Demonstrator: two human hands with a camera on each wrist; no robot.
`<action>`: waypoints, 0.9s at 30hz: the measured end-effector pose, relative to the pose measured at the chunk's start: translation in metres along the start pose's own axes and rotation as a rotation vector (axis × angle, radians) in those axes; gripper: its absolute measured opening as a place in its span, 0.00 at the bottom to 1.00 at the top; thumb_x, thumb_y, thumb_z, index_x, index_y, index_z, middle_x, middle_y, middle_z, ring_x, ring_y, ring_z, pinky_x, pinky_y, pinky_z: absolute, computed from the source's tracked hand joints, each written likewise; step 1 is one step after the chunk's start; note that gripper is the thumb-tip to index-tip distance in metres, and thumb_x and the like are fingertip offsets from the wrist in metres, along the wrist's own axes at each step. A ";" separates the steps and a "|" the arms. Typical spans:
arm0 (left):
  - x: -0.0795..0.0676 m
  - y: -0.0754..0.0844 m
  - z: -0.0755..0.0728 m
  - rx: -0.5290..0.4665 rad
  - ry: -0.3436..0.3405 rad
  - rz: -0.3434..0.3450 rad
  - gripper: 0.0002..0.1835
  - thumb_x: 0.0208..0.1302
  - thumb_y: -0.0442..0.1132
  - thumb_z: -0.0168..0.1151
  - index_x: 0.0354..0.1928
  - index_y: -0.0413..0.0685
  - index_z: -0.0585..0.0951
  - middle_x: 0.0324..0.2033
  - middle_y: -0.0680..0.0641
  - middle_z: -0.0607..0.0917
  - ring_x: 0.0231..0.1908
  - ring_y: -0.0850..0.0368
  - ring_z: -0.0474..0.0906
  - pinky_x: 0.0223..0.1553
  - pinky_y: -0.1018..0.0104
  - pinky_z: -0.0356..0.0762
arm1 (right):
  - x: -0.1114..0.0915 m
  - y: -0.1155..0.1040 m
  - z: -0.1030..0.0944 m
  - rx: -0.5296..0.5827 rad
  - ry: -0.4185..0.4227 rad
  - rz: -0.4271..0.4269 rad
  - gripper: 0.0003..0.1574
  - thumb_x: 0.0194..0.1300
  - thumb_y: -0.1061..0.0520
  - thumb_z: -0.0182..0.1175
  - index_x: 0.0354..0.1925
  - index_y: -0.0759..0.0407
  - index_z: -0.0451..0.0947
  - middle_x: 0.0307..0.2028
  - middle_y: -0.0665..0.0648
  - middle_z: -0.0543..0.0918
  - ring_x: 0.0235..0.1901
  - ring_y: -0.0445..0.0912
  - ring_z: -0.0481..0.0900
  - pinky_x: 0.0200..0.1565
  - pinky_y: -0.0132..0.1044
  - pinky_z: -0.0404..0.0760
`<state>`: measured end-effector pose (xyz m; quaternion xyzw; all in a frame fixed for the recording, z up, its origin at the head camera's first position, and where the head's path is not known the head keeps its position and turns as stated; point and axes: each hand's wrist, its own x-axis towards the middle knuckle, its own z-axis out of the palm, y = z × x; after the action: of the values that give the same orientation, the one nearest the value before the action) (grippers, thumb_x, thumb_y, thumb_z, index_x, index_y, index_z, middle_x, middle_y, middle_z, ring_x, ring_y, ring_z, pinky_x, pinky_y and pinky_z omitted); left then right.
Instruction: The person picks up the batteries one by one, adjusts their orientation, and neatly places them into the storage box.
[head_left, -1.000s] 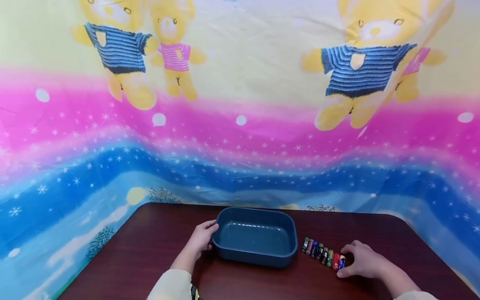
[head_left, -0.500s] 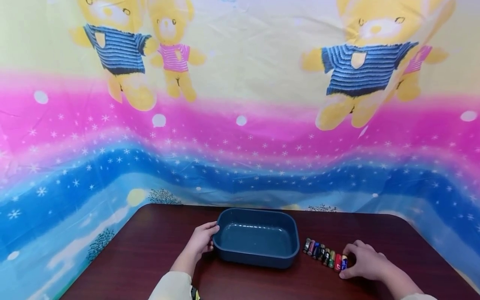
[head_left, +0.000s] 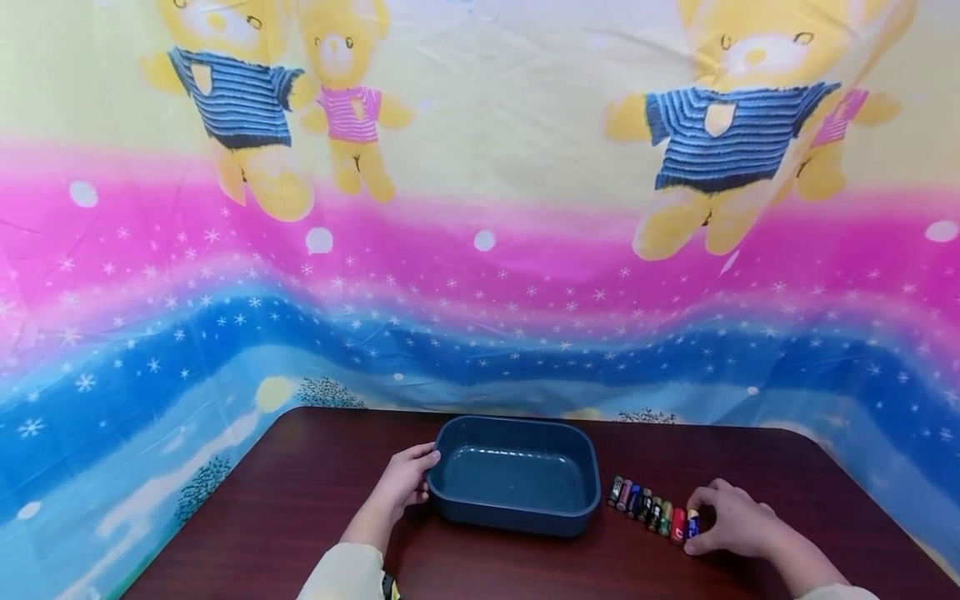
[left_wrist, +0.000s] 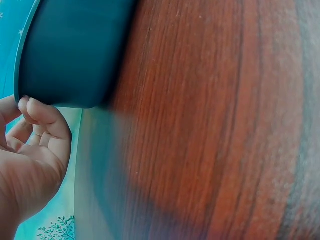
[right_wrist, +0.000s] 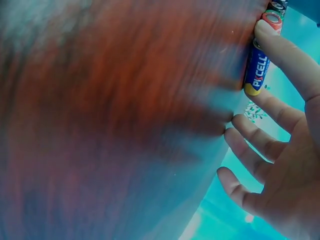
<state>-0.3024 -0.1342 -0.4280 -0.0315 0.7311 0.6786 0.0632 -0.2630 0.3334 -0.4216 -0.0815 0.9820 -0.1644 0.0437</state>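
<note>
In the head view, my left hand holds the left end of a dark blue-grey rectangular bin, thumb at the rim. The left wrist view shows the bin's outer wall with thumb and fingers pinching its edge. A slanting row of several batteries lies right of the bin. At the row's right end, my right hand pinches a blue battery between thumb and index finger. Its label reads PKCELL in the right wrist view, where its yellow end meets the index finger. Beside it lies a red battery.
Both the bin and the batteries rest on a dark red-brown wooden table. Behind it hangs a cloth backdrop with printed bears and snowflakes. The bin's inside floor shows bare.
The blue battery and my right hand sit slightly further right, with a little more gap to the red battery. My left hand keeps its hold on the bin. The whole view shifts slightly.
</note>
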 end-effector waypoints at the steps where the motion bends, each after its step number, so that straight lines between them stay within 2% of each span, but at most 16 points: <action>1: 0.000 0.000 0.000 0.002 0.000 0.000 0.26 0.68 0.44 0.52 0.64 0.39 0.65 0.21 0.49 0.70 0.18 0.60 0.65 0.22 0.70 0.70 | 0.000 0.001 0.000 0.009 0.004 -0.002 0.30 0.36 0.38 0.74 0.36 0.50 0.76 0.37 0.52 0.70 0.38 0.50 0.70 0.33 0.55 0.67; 5: -0.001 0.001 0.000 0.000 -0.001 -0.002 0.26 0.68 0.43 0.52 0.64 0.39 0.66 0.21 0.49 0.70 0.18 0.60 0.65 0.22 0.70 0.70 | 0.001 0.007 0.001 0.097 0.026 -0.016 0.30 0.37 0.43 0.75 0.37 0.54 0.77 0.37 0.54 0.71 0.37 0.49 0.71 0.34 0.51 0.68; 11: -0.001 0.002 -0.001 0.029 0.005 0.002 0.24 0.68 0.42 0.51 0.63 0.39 0.66 0.24 0.47 0.73 0.20 0.58 0.67 0.23 0.68 0.72 | 0.001 0.016 -0.001 0.428 0.025 -0.013 0.35 0.42 0.57 0.74 0.47 0.73 0.73 0.43 0.65 0.69 0.38 0.53 0.72 0.33 0.41 0.75; 15: 0.002 0.003 0.001 0.072 0.033 0.001 0.24 0.68 0.42 0.51 0.62 0.37 0.67 0.38 0.39 0.79 0.30 0.53 0.74 0.29 0.62 0.76 | 0.004 0.017 -0.004 0.603 0.038 0.067 0.40 0.45 0.63 0.72 0.55 0.76 0.67 0.44 0.66 0.74 0.41 0.55 0.75 0.36 0.43 0.79; 18: 0.006 0.004 0.003 0.089 0.045 0.007 0.25 0.68 0.42 0.50 0.62 0.34 0.65 0.51 0.33 0.75 0.42 0.45 0.77 0.37 0.55 0.79 | 0.005 0.018 -0.005 0.710 0.034 0.080 0.42 0.48 0.67 0.68 0.59 0.77 0.61 0.47 0.70 0.75 0.46 0.59 0.75 0.40 0.45 0.79; 22: 0.010 0.004 0.005 0.100 0.040 0.021 0.27 0.70 0.44 0.47 0.64 0.33 0.61 0.58 0.29 0.67 0.51 0.37 0.72 0.41 0.50 0.78 | 0.006 0.020 -0.007 0.793 -0.002 0.022 0.43 0.52 0.68 0.65 0.61 0.78 0.56 0.53 0.76 0.69 0.52 0.65 0.70 0.44 0.46 0.77; 27: 0.011 0.003 0.005 0.163 0.015 0.046 0.27 0.71 0.44 0.47 0.66 0.37 0.62 0.57 0.29 0.68 0.46 0.39 0.75 0.34 0.49 0.79 | 0.008 0.017 -0.010 0.870 -0.063 -0.005 0.44 0.56 0.68 0.62 0.63 0.79 0.50 0.58 0.81 0.60 0.55 0.65 0.66 0.47 0.47 0.76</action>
<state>-0.3137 -0.1281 -0.4267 -0.0144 0.7848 0.6180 0.0445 -0.2746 0.3512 -0.4183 -0.0628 0.8194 -0.5603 0.1037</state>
